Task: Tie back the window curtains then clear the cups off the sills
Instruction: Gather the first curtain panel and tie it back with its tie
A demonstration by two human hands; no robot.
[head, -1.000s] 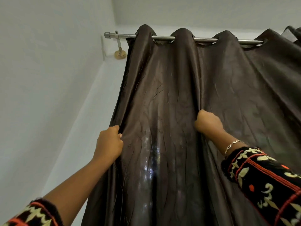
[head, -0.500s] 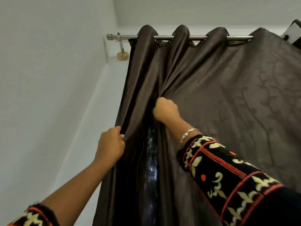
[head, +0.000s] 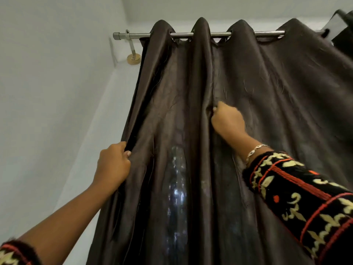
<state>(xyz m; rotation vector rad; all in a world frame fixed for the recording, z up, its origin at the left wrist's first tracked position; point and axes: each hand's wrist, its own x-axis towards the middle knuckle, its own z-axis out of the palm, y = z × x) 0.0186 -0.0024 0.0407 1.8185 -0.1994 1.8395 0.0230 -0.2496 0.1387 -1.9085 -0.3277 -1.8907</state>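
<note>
Gripping curtain (head: 172,88) edge with curled left hand (head: 112,165), lower left. Pinching vertical fold with right hand (head: 228,121), centre, up-right of left. Likely next: drag fold leftward.

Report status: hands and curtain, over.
Left hand grips the curtain at its left edge; right hand pinches a fold further right. Curtain on the rod, gathered in folds, not yet tied back. Cups not in view; nothing blocking.

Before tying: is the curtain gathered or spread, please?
Partly gathered: the curtain bunches between left hand and right hand; beyond it hangs spread.
</note>
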